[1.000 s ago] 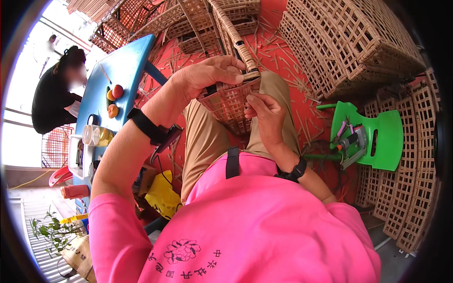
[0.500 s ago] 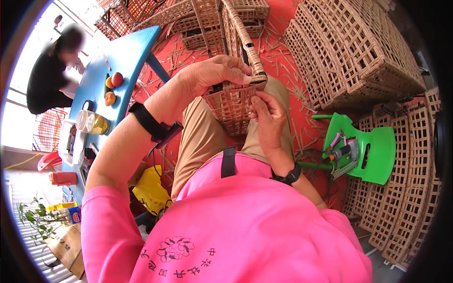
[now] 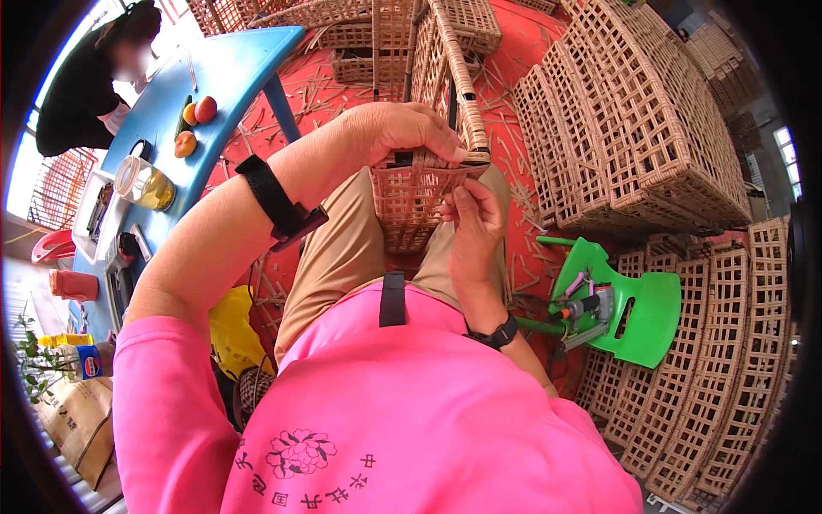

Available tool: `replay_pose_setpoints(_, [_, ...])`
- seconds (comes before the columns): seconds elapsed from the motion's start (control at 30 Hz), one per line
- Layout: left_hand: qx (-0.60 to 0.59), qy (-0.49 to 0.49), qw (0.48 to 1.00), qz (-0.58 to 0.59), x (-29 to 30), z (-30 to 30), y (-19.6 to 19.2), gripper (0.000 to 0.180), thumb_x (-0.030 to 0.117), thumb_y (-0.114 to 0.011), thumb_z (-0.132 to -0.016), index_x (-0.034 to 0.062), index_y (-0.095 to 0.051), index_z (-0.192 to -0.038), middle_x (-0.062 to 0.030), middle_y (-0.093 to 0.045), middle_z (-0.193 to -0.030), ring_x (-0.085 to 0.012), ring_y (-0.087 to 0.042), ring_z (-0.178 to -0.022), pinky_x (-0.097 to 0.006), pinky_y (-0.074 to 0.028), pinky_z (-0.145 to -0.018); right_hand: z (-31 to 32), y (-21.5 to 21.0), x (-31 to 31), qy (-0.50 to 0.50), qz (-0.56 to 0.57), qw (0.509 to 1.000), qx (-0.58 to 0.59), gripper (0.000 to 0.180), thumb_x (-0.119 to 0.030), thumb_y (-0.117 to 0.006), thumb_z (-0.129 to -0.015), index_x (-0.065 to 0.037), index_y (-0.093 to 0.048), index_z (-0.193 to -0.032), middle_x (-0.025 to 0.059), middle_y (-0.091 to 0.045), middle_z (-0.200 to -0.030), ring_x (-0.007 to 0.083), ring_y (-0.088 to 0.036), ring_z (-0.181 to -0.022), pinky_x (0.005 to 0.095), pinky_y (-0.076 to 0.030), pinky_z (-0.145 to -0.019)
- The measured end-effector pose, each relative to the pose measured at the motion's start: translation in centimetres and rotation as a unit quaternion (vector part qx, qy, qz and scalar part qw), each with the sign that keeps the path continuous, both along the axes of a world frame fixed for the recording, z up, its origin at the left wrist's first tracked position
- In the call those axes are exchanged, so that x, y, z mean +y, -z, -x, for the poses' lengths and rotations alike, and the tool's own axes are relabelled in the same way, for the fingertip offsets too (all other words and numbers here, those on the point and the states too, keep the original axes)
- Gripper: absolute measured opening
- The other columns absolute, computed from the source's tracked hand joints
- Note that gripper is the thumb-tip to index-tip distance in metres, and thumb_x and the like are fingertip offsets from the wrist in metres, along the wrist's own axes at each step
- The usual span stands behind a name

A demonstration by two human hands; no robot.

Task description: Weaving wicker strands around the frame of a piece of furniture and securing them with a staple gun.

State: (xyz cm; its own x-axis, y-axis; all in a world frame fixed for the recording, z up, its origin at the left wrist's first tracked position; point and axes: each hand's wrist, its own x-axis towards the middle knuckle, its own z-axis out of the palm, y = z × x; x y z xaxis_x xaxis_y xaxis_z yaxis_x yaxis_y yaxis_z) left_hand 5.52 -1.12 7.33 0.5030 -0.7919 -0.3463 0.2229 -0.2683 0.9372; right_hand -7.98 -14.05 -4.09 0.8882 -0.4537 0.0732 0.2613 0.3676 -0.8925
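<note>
A woven wicker basket (image 3: 411, 201) with a black inner frame stands between my knees. Bent over its near rim, my left hand (image 3: 419, 135) grips the right corner with thumb and fingers. Just below that corner, at the basket's right side, my right hand (image 3: 476, 221) is closed, thumb against curled fingers. Whatever lies in that pinch is too small or hidden to make out. Part of the rim is covered by the left hand.
To the right, a green plastic chair (image 3: 661, 330) bears a nail gun (image 3: 591, 310). Stacked wicker baskets (image 3: 634, 111) rise beyond it. At left, a blue table (image 3: 231, 64) holds fruit (image 3: 204, 110) and a jar (image 3: 144, 183); a person (image 3: 86, 81) is behind it. Cane scraps litter the red floor.
The whole view has shifted a little. My left hand keeps its grip on the basket corner. My right hand has moved slightly left and down from the corner, fingers still pinched.
</note>
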Motion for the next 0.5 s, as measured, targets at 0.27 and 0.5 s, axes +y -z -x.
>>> replay_pose_setpoints(0.27, [-0.009,0.003,1.0,0.003,-0.1,0.1,0.3,0.032,0.018,-0.074,-0.08,0.0024,-0.066,-0.107,-0.0014,-0.066,-0.095,-0.0118,-0.061,-0.091,-0.028,-0.047,-0.086,0.3,-0.9,0.1,0.011,0.039,0.999,0.025,0.019,-0.014,-0.066,-0.094,0.0,-0.062,-0.106,0.0037,-0.065,-0.083,0.0066,-0.058,-0.069,0.0204,-0.047,-0.059])
replay_pose_setpoints(0.5, [0.001,0.066,0.994,0.086,-0.4,-1.5,0.9,0.036,0.007,-0.071,-0.082,0.0047,-0.053,-0.114,-0.0004,-0.064,-0.094,-0.0106,-0.06,-0.09,-0.025,-0.045,-0.085,-0.1,-0.9,0.5,0.033,0.059,0.998,0.01,0.019,-0.013,-0.066,-0.093,0.001,-0.062,-0.106,0.0042,-0.064,-0.079,0.0065,-0.055,-0.063,0.0198,-0.046,-0.055])
